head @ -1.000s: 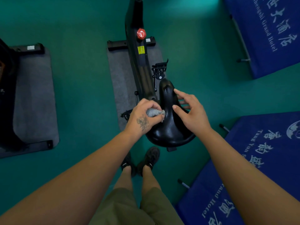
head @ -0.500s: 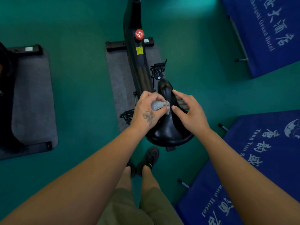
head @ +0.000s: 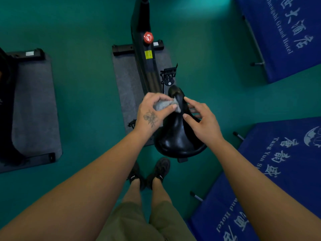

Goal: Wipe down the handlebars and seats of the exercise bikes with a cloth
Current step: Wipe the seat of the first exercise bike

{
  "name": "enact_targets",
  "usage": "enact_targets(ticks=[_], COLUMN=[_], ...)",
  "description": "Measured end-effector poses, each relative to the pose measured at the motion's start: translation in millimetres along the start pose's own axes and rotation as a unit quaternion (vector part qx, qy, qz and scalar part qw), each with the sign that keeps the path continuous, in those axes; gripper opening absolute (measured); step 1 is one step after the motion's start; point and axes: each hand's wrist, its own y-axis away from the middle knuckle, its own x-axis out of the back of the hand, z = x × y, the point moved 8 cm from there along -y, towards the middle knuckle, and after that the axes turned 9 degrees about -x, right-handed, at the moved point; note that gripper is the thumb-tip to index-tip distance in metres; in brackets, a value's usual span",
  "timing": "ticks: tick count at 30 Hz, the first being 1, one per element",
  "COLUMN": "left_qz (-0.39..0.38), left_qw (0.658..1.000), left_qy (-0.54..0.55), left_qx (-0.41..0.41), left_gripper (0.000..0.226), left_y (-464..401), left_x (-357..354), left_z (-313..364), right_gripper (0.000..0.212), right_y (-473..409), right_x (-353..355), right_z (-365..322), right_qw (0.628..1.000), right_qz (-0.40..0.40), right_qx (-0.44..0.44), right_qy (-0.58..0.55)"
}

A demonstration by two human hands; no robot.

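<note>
A: Seat (head: 175, 136): black, glossy, at centre frame above my shoes, on the exercise bike (head: 145, 66) standing on a grey mat (head: 126, 80).

B: And the hands?

A: My left hand (head: 152, 112) pinches a grey cloth (head: 163, 105) against the seat's narrow nose. My right hand (head: 203, 122) rests beside it on the seat, fingers spread and relaxed.

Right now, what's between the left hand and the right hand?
In the head view, the narrow nose of the black bike seat lies between them. The left hand pinches the grey cloth against its left side; the right hand rests open on its right.
</note>
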Motion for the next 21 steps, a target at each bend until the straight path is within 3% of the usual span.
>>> enact_targets(ticks=[4, 10, 15, 21], left_qz=[-0.005, -0.074, -0.081, -0.059], left_qw=[1.0, 0.997, 0.996, 0.997], left_qy=[-0.021, -0.023, -0.016, -0.016], left_qx=[-0.006, 0.01, 0.039, 0.049], left_gripper=[0.018, 0.019, 0.029, 0.019], left_y=[-16, 34, 51, 36], left_x=[-9, -12, 2, -6], left_z=[3, -16, -25, -20], right_gripper=[0.056, 0.055, 0.055, 0.055], right_y=[0, 2, 2, 2], right_x=[0, 0, 0, 0], right_z=[1, 0, -1, -1], right_qw=[1.0, 1.0, 1.0, 1.0], right_qz=[0.0, -0.001, -0.006, 0.003], right_qx=[-0.004, -0.004, -0.01, -0.012], right_qy=[-0.004, -0.01, -0.01, -0.006])
